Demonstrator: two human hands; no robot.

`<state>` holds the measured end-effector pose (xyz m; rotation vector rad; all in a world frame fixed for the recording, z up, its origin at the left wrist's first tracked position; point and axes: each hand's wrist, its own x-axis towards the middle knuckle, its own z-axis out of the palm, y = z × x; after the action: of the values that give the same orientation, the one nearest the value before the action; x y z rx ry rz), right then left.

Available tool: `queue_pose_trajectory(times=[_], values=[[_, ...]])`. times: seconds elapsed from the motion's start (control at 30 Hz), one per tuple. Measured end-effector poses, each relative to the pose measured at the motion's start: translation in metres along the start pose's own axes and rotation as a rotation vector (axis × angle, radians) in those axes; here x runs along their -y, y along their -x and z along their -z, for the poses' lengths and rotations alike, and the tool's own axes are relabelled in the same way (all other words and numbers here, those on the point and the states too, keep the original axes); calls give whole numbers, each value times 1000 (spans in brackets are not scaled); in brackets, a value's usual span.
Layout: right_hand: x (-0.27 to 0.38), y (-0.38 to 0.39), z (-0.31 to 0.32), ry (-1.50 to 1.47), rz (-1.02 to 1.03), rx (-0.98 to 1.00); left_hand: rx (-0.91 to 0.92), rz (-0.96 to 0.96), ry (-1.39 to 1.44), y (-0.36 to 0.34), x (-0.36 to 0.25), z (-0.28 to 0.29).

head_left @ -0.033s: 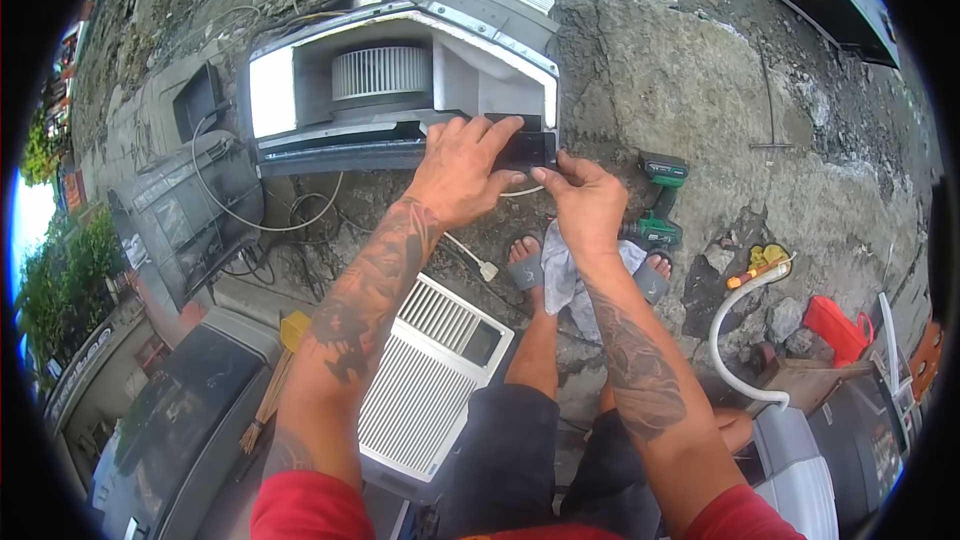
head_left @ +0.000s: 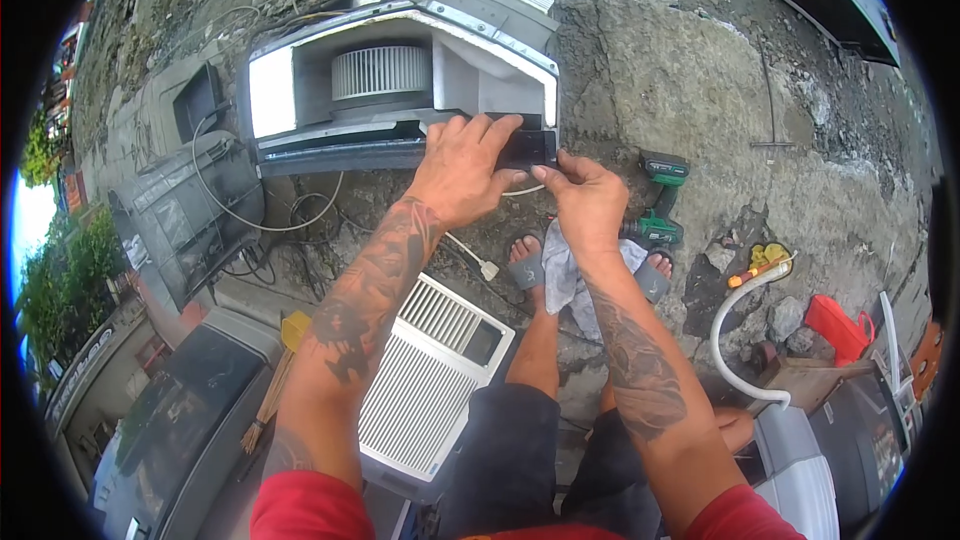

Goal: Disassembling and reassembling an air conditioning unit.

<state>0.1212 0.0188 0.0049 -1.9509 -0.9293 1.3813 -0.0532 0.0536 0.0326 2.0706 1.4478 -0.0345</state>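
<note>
An opened air-conditioner casing (head_left: 548, 90) with pale inner walls lies ahead of me. A ribbed white blower wheel (head_left: 380, 72) shows inside it. My left hand (head_left: 460, 165) grips a dark, flat-faced piece (head_left: 527, 148) at the casing's near right corner, thumb below and fingers over the top. At that same corner, my right hand (head_left: 588, 202) pinches the piece's lower right edge between thumb and fingers. Whatever lies under the fingertips is hidden. The dark piece sits against the casing's near edge.
A green and black cordless drill (head_left: 660, 198) rests right of my feet, beside a grey cloth (head_left: 568, 280). Below my left forearm stands a white louvred front grille (head_left: 425, 380). A grey plastic housing (head_left: 190, 205) and loose cables lie left; a white hose (head_left: 718, 340) curves at right.
</note>
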Motion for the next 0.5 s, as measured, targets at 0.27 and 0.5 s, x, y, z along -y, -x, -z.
queue_pose_trajectory(times=[0.27, 0.5], values=[[13, -4, 5, 74, -50, 30, 46, 31, -174, -6, -4, 1], [20, 2, -4, 94, -54, -24, 26, -34, -225, -9, 7, 2]])
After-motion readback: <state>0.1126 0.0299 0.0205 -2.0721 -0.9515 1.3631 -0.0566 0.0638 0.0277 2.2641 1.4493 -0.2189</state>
